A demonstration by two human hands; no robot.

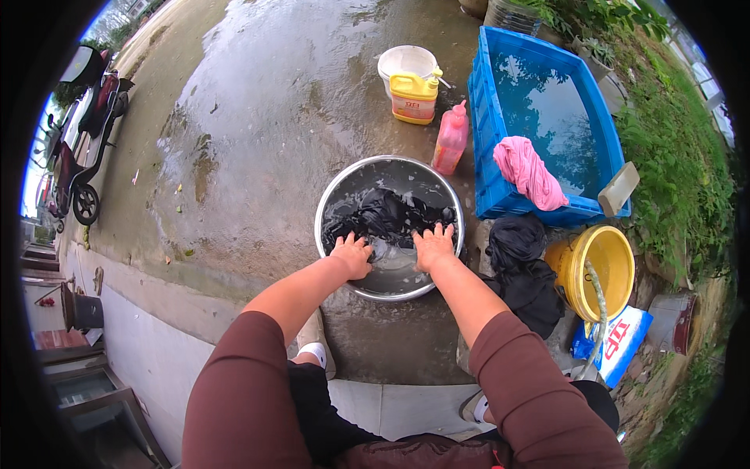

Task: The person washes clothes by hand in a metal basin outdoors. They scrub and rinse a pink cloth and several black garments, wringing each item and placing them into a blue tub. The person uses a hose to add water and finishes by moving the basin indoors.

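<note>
A round metal basin stands on the ground before me, holding dark water and soaked black cloth. Over the basin's near left part, my left hand is spread at the water, its fingertips by the cloth's near edge. My right hand lies palm down near the right rim, fingers apart, with the tips at the cloth. Neither hand is closed around anything. Whether the fingertips press on the cloth below the surface is hard to tell.
Right of the basin stand a blue plastic tub of water with a pink cloth over its rim, a black garment heap and a yellow bucket. A pink bottle, yellow jug and white bucket stand beyond.
</note>
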